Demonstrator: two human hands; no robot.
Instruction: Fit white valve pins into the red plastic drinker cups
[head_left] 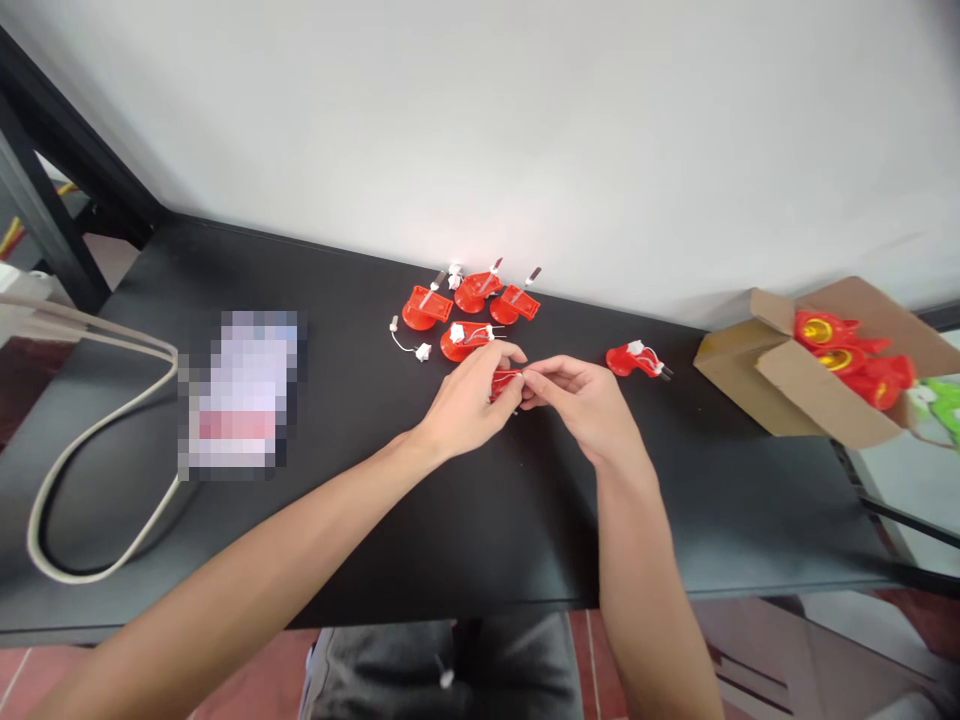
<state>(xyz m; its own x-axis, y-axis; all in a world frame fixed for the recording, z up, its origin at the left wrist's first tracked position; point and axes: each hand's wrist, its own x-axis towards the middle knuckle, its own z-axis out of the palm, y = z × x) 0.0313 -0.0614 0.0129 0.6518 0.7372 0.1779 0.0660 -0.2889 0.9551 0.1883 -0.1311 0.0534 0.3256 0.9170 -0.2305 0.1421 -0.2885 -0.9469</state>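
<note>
Near the middle of the black table, my left hand (476, 400) is closed around a red plastic part (504, 381), most of it hidden by the fingers. My right hand (574, 390) pinches a thin white wire end at that part's right side; the fingertips cover the exact grip. Just behind my left hand lies a red part with a white connector and wires (459, 340). Several like it stand farther back, among them one at the left (426, 308) and one at the right (516, 303). Another red part (624, 358) rests beyond my right hand.
A loose white wire with a connector (409, 347) lies left of the red parts. At the right, an open cardboard box (750, 375) holds several red and yellow pieces (874, 375). A blurred-out phone-shaped item (247, 390) and a looped white cable (45, 500) occupy the left side.
</note>
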